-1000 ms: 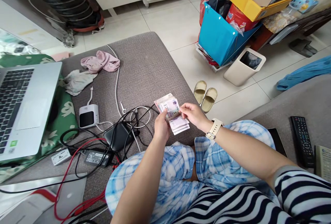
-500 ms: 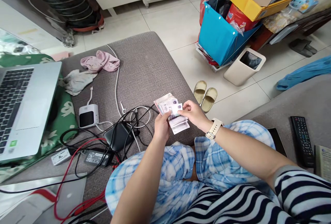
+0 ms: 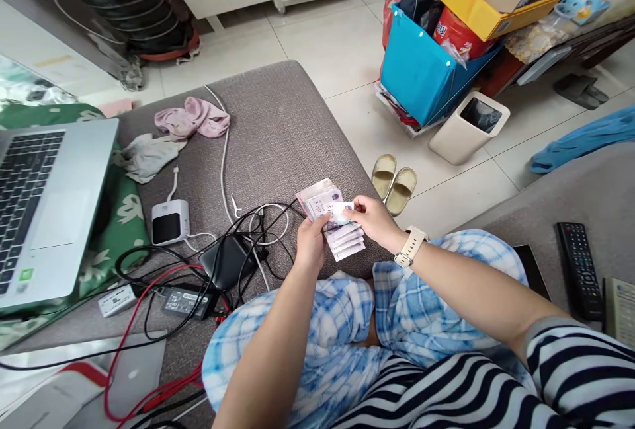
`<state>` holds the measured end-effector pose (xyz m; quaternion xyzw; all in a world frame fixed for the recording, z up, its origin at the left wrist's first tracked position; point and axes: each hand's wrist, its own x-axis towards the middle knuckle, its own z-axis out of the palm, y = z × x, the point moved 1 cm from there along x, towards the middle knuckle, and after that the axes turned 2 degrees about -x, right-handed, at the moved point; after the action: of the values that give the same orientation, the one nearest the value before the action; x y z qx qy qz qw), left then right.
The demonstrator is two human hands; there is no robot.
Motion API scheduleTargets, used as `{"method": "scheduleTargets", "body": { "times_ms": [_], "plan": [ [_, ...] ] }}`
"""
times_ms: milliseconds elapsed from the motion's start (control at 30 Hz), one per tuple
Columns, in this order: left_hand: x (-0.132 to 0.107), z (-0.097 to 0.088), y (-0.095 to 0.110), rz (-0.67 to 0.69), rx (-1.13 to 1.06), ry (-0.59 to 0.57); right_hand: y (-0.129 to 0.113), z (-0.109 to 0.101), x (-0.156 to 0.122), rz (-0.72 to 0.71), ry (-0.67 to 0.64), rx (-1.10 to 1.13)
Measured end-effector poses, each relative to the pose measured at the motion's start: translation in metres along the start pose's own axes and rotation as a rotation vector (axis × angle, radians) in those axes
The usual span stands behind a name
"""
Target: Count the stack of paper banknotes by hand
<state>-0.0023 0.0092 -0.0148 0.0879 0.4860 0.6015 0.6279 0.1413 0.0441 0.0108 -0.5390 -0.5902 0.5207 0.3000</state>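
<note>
A fanned stack of purple and pink banknotes (image 3: 325, 203) is held above the grey sofa cushion (image 3: 278, 131), in front of my knees in blue checked trousers. My left hand (image 3: 311, 244) grips the stack from below, thumb on top. My right hand (image 3: 372, 217), with a cream watch on the wrist, pinches the top note at its right edge between thumb and fingers. Several notes stick out below the fingers toward the right.
Tangled black, white and red cables, a black power brick (image 3: 225, 260) and a white charger (image 3: 170, 221) lie left of my hands. An open laptop (image 3: 47, 204) rests on a green cushion. Slippers (image 3: 394, 181), a beige bin (image 3: 469, 126) and a blue box (image 3: 421, 72) stand on the tiled floor. A remote (image 3: 578, 267) lies at right.
My right hand slid the top note to the right off the stack, then shifted slightly; the fan of notes below has spread a little. My left hand stayed in place.
</note>
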Motion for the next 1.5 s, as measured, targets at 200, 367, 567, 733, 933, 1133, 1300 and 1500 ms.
{"method": "scheduleTargets", "body": {
  "times_ms": [200,367,567,733,933,1133,1300,1500],
  "plan": [
    [0.003,-0.001,-0.001,0.005,-0.043,-0.003,-0.002,-0.001,-0.001,-0.028,-0.013,0.023],
    [0.005,-0.003,-0.002,-0.018,-0.048,0.016,-0.006,0.0,-0.003,-0.016,-0.039,0.123],
    [0.005,-0.003,-0.002,-0.006,-0.031,0.038,-0.011,0.001,-0.003,0.017,-0.056,0.221],
    [0.002,0.002,0.0,0.02,-0.062,0.065,-0.005,0.004,-0.001,0.011,-0.062,0.258],
    [0.0,0.004,0.002,0.031,-0.061,0.075,0.002,0.006,0.001,0.0,-0.064,0.27],
    [0.0,0.003,0.002,0.043,-0.034,0.07,0.001,0.006,0.001,-0.002,-0.064,0.258],
    [-0.002,0.005,0.004,0.032,-0.01,0.112,0.003,0.007,0.001,-0.022,-0.067,0.262],
    [-0.003,0.005,0.005,0.024,-0.013,0.089,0.0,0.005,0.0,-0.011,-0.104,0.248]
  ]
}}
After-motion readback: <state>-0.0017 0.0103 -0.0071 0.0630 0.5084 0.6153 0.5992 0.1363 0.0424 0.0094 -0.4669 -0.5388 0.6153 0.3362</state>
